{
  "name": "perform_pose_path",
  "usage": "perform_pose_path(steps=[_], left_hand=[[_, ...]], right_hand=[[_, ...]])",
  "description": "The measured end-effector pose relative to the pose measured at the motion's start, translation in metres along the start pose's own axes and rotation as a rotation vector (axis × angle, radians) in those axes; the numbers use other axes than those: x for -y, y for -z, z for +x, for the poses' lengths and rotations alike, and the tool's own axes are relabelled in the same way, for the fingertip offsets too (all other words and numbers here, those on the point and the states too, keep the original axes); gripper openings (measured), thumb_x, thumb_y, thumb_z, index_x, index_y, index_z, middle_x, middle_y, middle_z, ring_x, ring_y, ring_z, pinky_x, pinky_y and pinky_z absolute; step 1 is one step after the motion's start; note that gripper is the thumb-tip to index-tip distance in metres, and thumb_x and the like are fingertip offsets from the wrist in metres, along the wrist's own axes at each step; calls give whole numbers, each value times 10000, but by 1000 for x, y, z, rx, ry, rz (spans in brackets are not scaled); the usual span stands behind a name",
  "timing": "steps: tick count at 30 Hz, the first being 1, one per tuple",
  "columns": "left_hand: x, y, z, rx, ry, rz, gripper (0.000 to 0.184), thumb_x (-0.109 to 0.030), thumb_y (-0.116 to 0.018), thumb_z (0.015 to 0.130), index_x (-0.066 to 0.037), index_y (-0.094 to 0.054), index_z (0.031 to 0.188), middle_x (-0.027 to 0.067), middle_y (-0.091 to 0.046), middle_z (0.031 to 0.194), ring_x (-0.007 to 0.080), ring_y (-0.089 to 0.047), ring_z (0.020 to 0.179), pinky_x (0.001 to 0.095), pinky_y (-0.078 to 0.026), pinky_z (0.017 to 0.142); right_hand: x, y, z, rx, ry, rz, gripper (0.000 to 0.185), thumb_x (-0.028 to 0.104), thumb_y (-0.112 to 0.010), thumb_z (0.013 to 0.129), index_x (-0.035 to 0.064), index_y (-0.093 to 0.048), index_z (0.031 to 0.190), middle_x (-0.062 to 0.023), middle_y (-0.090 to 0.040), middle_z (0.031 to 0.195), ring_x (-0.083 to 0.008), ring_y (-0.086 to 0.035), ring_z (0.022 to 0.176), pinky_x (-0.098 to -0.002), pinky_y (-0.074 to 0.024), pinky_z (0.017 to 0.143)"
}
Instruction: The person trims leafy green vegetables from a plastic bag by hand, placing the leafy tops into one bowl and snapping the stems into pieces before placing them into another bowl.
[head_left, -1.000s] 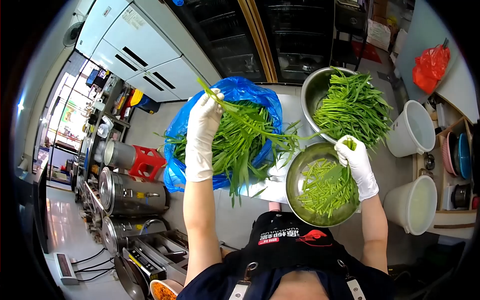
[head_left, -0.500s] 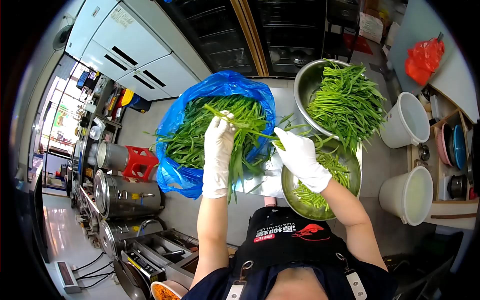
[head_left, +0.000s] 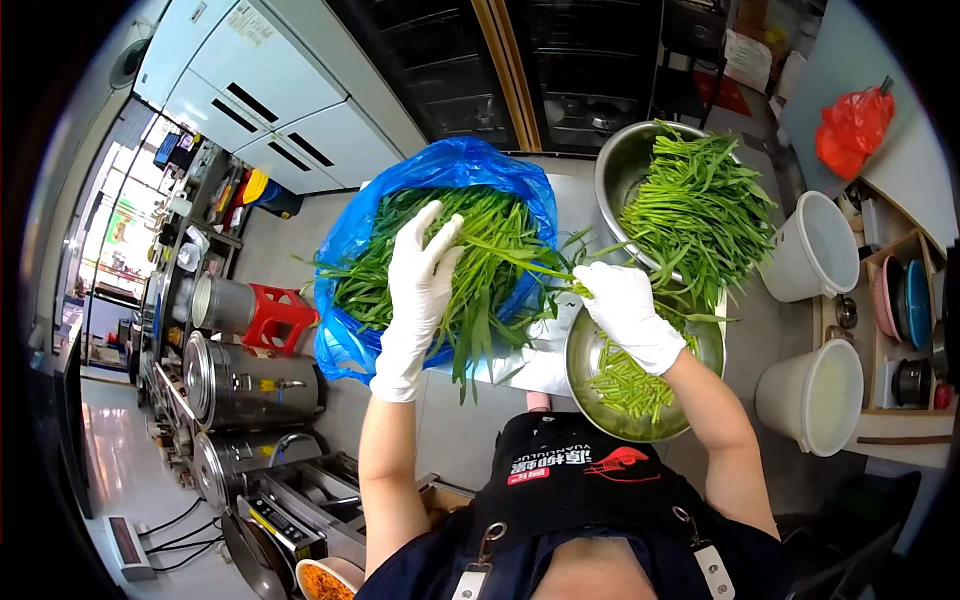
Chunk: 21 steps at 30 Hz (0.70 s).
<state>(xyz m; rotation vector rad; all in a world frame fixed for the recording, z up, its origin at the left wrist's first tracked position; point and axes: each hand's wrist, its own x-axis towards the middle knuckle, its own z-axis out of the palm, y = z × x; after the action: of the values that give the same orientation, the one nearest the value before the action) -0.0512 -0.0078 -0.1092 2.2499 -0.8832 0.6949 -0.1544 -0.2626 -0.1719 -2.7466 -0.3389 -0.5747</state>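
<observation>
My left hand, in a white glove, is over the blue plastic bag with its fingers apart and nothing visibly in them. Long leafy greens that look like water spinach fill the bag. My gloved right hand pinches stems of water spinach, one of which stretches left towards the bag. Below that hand is a steel bowl with short cut stem pieces in it. A second steel bowl behind it is heaped with leafy water spinach tops.
Bag and bowls stand on a metal table, with loose leaves between them. White buckets stand at the right, near a wooden shelf. At the left are a red stool and large steel pots. White refrigerators stand behind.
My left hand has let go of the stem, opened its fingers and moved slightly left. My right hand has moved a little right, still pinching stems.
</observation>
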Motion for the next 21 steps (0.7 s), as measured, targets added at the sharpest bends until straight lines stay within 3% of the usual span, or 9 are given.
perform_pose_path(steps=[3,7,11,16,19,21], left_hand=[[3,-1,6,72,-46,-34,324,23,-723,752,-97,-716,1053,108,-677,1068,278,-646,967,323,-531,820],[7,-7,2,147,50,-198,247,68,-704,779,-39,-726,1000,95,-687,1002,201,-662,917,264,-529,794],[-1,-15,-5,177,207,-368,200,58,-694,804,-6,-720,991,80,-686,961,169,-651,883,247,-512,772],[-4,-23,-7,248,249,-360,205,51,-671,820,6,-706,1017,72,-640,853,170,-613,777,248,-475,719],[-2,-27,-12,355,212,-228,229,52,-668,807,14,-689,1031,92,-615,817,186,-602,749,263,-471,703],[-1,-33,-17,319,150,-259,191,45,-668,805,8,-692,991,97,-612,801,212,-609,742,278,-478,691]], right_hand=[[1,11,-1,11,19,-24,239,140,-662,732,122,-620,966,-55,-538,724,-247,-596,657,-378,-462,578],[-4,14,-7,1,9,-81,252,127,-650,731,120,-607,980,-50,-532,728,-242,-589,654,-373,-455,570],[-8,18,-11,-18,-21,-69,151,122,-611,733,104,-561,874,-70,-548,727,-260,-598,667,-389,-450,572],[-20,17,-14,-36,-51,-72,137,128,-616,740,110,-553,860,-66,-545,724,-257,-598,666,-387,-454,572],[-29,18,-13,22,-72,-88,209,135,-627,739,98,-591,942,-73,-563,743,-258,-609,692,-385,-466,596],[-26,19,-11,-17,-103,-83,264,153,-654,760,119,-624,1020,-73,-597,786,-261,-619,698,-381,-480,597]])
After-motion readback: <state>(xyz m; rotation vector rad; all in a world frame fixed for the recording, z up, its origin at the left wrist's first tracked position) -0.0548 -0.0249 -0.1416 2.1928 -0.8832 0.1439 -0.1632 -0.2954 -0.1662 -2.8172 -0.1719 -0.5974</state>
